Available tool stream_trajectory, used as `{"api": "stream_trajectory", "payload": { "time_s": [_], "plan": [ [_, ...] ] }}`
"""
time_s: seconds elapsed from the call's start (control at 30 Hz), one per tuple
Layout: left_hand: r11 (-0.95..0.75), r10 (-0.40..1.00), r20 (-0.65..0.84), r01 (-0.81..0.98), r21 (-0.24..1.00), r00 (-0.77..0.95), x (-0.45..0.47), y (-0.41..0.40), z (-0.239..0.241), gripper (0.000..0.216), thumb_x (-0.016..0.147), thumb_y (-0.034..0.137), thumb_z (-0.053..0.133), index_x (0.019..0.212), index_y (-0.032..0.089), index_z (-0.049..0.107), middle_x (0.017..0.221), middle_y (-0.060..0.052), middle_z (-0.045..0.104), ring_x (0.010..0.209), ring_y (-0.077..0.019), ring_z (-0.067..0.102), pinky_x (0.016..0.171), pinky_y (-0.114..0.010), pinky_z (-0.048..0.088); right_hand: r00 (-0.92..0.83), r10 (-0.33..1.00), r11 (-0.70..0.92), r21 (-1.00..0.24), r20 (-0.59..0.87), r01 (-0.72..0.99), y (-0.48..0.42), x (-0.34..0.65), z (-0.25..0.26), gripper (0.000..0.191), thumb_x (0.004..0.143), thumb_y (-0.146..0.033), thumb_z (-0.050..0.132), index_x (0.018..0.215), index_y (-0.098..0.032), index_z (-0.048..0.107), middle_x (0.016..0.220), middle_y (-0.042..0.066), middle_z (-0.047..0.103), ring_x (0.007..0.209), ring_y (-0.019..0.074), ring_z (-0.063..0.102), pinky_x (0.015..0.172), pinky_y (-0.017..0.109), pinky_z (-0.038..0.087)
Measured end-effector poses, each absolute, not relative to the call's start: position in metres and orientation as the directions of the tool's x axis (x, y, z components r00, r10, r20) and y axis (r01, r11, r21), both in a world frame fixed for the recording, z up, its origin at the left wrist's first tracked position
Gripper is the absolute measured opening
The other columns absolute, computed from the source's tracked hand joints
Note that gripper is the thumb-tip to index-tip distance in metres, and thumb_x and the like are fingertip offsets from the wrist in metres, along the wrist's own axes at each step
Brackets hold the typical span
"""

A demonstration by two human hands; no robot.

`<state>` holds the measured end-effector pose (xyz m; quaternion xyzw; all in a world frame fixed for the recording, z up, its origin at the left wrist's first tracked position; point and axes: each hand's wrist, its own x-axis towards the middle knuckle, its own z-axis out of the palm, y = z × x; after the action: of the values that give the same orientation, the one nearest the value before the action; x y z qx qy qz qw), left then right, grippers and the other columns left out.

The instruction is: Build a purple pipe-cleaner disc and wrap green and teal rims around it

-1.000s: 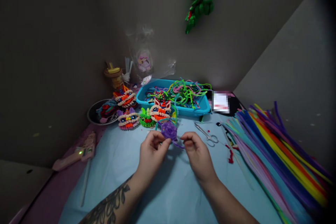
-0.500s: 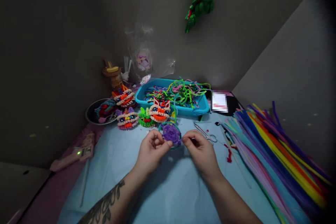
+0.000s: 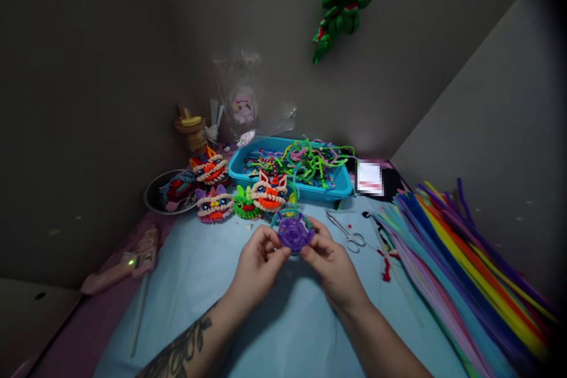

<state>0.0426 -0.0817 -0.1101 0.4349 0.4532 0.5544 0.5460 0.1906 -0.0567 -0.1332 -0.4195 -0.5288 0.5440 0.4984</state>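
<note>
Between both hands, above the pale blue table cover (image 3: pixel 190 283), is a round purple coil of pipe cleaner (image 3: pixel 294 235) with a teal outer ring partly showing. My left hand (image 3: pixel 261 260) pinches its left edge between thumb and fingers. On the opposite edge my right hand (image 3: pixel 330 260) has its thumb in front and fingers behind, closed on the coil. Just beyond stand fuzzy lion-head figures: one cream and orange (image 3: pixel 269 194), one green (image 3: pixel 246 203) and one purple and cream (image 3: pixel 214 204). A pair of scissors (image 3: pixel 348 233) lies right of my right hand.
A blue tray (image 3: pixel 239 180) of tangled pipe cleaners stands at the back. Bundled colourful pipe cleaners (image 3: pixel 469 266) cover the right side. At left are a metal bowl (image 3: pixel 153 198), a pink glue gun (image 3: pixel 128 266) with its light on, and another lion head (image 3: pixel 209 166).
My right hand has moved left, from pulling at the coil's right side to gripping its edge. The coil has shifted slightly right and turned a little.
</note>
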Motion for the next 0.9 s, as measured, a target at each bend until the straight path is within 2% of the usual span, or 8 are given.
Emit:
{"api": "stream_trajectory", "payload": {
  "time_s": [0.13,0.27,0.33,0.47,0.63,0.9],
  "plan": [
    [0.048,0.999,-0.044,-0.230,0.972,0.024,0.0423,-0.0822,-0.1110,0.025,0.075,0.025,0.066,0.076,0.020,0.042,0.060,0.006,0.053,0.050,-0.0063,0.041,0.050,-0.017,0.030,-0.145,0.983,0.104,-0.993,0.112,-0.059,-0.0587,0.1908,-0.1313,0.025,0.073,-0.045,0.070,0.070,-0.020,0.069,0.135,0.012,0.044,0.127,0.0295,0.041,0.108,0.047,0.027],
    [0.050,0.998,-0.054,-0.195,0.980,-0.013,0.0424,-0.0826,-0.1114,0.027,0.075,0.026,0.067,0.078,0.021,0.041,0.059,0.008,0.050,0.048,-0.0053,0.037,0.047,-0.017,0.026,-0.072,0.986,0.156,-0.987,0.153,0.030,-0.0621,0.1892,-0.1311,0.020,0.075,-0.039,0.069,0.068,-0.020,0.067,0.131,0.009,0.045,0.127,0.0285,0.042,0.108,0.046,0.027],
    [0.043,0.998,-0.050,-0.190,0.981,-0.031,0.0421,-0.0825,-0.1117,0.028,0.075,0.027,0.067,0.078,0.021,0.040,0.059,0.008,0.049,0.047,-0.0050,0.036,0.046,-0.017,0.025,-0.063,0.986,0.156,-0.987,0.154,0.036,-0.0626,0.1876,-0.1320,0.018,0.075,-0.039,0.069,0.073,-0.021,0.069,0.127,0.009,0.047,0.124,0.0281,0.044,0.107,0.046,0.029],
    [0.034,0.999,-0.039,-0.197,0.980,-0.020,0.0410,-0.0820,-0.1132,0.027,0.077,0.027,0.066,0.079,0.021,0.040,0.059,0.008,0.049,0.050,-0.0054,0.038,0.049,-0.018,0.026,-0.062,0.990,0.118,-0.989,0.124,-0.085,-0.0617,0.1859,-0.1341,0.024,0.075,-0.043,0.067,0.085,-0.022,0.068,0.120,0.009,0.049,0.115,0.0260,0.049,0.101,0.043,0.037],
    [0.045,0.999,-0.046,-0.208,0.977,0.000,0.0395,-0.0817,-0.1132,0.027,0.077,0.028,0.065,0.080,0.021,0.040,0.059,0.009,0.049,0.050,-0.0059,0.038,0.050,-0.018,0.027,-0.018,0.995,0.095,-0.976,0.100,-0.194,-0.0604,0.1898,-0.1350,0.020,0.074,-0.039,0.069,0.069,-0.020,0.062,0.119,0.007,0.050,0.115,0.0258,0.047,0.097,0.039,0.037],
    [0.092,0.994,-0.077,-0.216,0.972,0.080,0.0380,-0.0810,-0.1102,0.030,0.076,0.032,0.066,0.080,0.021,0.038,0.061,0.007,0.050,0.053,-0.0076,0.042,0.052,-0.020,0.028,-0.015,0.998,0.054,-0.977,0.058,-0.205,-0.0576,0.1927,-0.1377,0.021,0.073,-0.040,0.070,0.077,-0.021,0.060,0.122,0.007,0.049,0.106,0.0235,0.050,0.083,0.033,0.043]
  ]
}}
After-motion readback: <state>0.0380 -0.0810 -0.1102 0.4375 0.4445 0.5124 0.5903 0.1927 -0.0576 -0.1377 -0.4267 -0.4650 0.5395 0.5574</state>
